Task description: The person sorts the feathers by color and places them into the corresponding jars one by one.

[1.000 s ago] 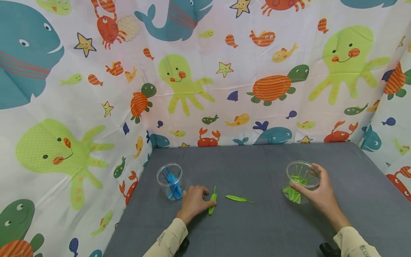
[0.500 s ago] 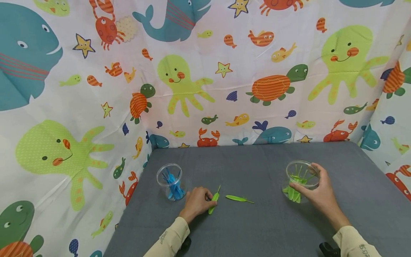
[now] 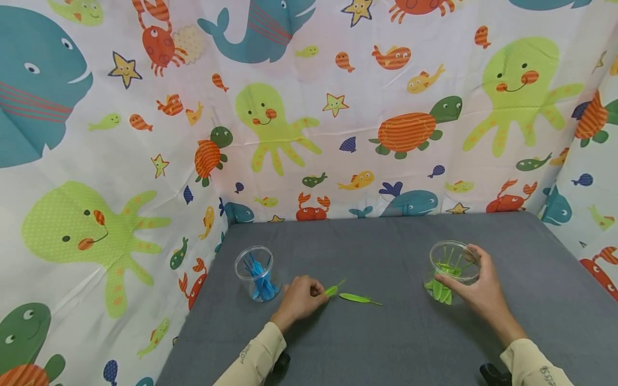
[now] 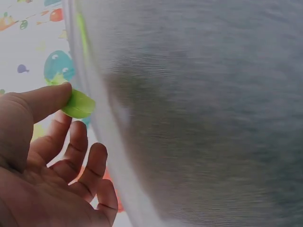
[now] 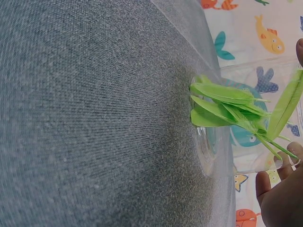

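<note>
My left hand (image 3: 300, 301) pinches a green feather (image 3: 332, 291) between thumb and index finger. In the left wrist view the feather (image 4: 79, 104) shows past the thumb tip, clear of the table, while the other fingers curl loosely below. Just to its right a second green feather (image 3: 354, 297) lies flat on the cloth. At the right my right hand (image 3: 478, 297) grips a clear cup (image 3: 436, 268) around its side near the rim. Several green feathers (image 5: 227, 104) stand inside that cup, quills up, and its base rests on the table.
Left of my left hand stands another clear cup (image 3: 240, 272) holding several blue feathers (image 3: 262, 284). A grey cloth covers the table (image 3: 376, 348). Behind it and at both sides hangs a white curtain (image 3: 299, 203) printed with sea animals.
My left hand has picked the green feather up off the cloth and moved slightly right and away from me, tilting the quill rightward. The right hand and its cup have stayed put.
</note>
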